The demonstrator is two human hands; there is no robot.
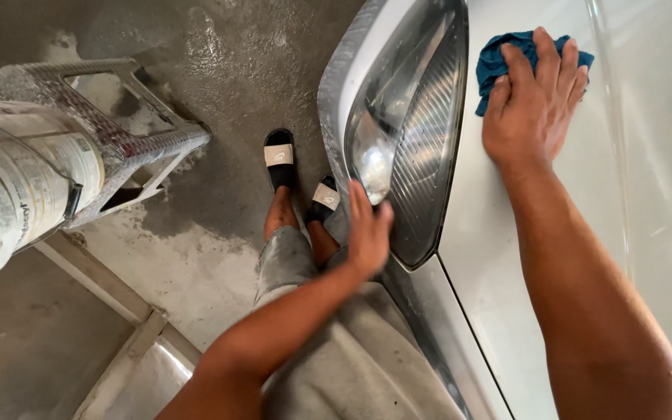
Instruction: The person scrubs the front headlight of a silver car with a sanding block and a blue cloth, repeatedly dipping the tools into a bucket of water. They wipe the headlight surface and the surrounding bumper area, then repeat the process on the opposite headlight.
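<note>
Head view, looking down along both bare forearms. Right hand (533,97) lies flat, fingers spread and only slightly curled, palm pressing a crumpled blue cloth (499,58) against the silver car body (491,264); the cloth bunches under the fingertips and shows beyond them toward the far edge of the panel. It is pressed down, not pinched. Right arm reaches out nearly straight across the smooth, glossy metal.

Left hand (367,229) is open, fingers together and extended, resting against the near lower edge of the headlight (410,132); it grasps nothing, and it is slightly blurred. Left forearm angles up from the lower middle of the frame.

Headlight lens is clear plastic, long and pointed, with a ribbed reflector inside and a bright bulb housing near the left fingertips.

Below the car's front corner: grey shorts, two feet in black slide sandals (280,159) with pale straps, on wet, stained concrete floor (219,54). Well to the left, a plastic stool (110,124) of lattice pattern, and a paint-smeared cylindrical bucket (17,187) at the frame's left edge; its contents cannot be seen.
</note>
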